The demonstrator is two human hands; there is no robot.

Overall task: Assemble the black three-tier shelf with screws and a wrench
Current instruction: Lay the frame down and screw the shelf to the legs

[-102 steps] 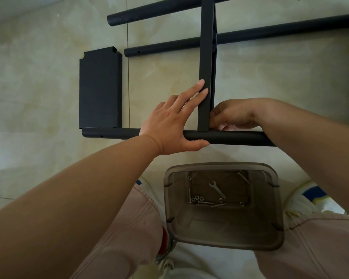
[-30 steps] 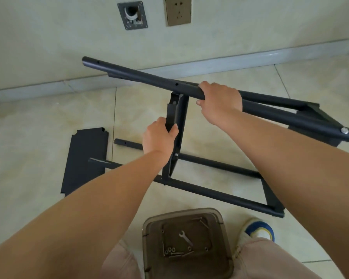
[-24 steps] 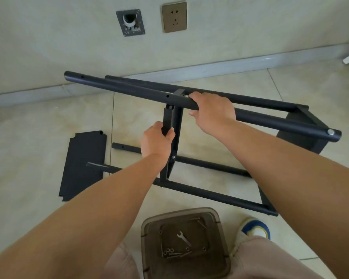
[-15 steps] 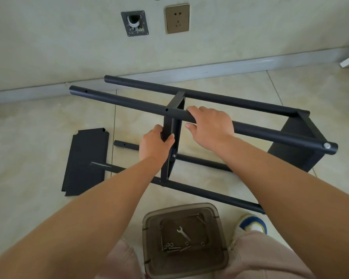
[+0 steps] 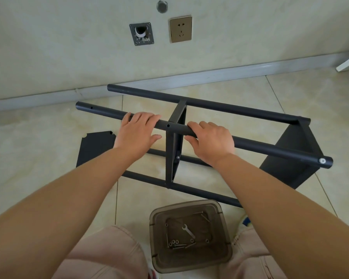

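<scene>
I've got left hand and right hand both wrapped on the near top pole, flanking the middle panel; I'd line its hole up, then grab a screw from the bin at 6 o'clock.

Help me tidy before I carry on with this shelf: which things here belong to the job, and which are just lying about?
Belongs to the job:
shelf frame, held by left hand and right hand
loose shelf panel
wrench
screws
bin holding them

Just there:
wall socket
wall plate
</scene>
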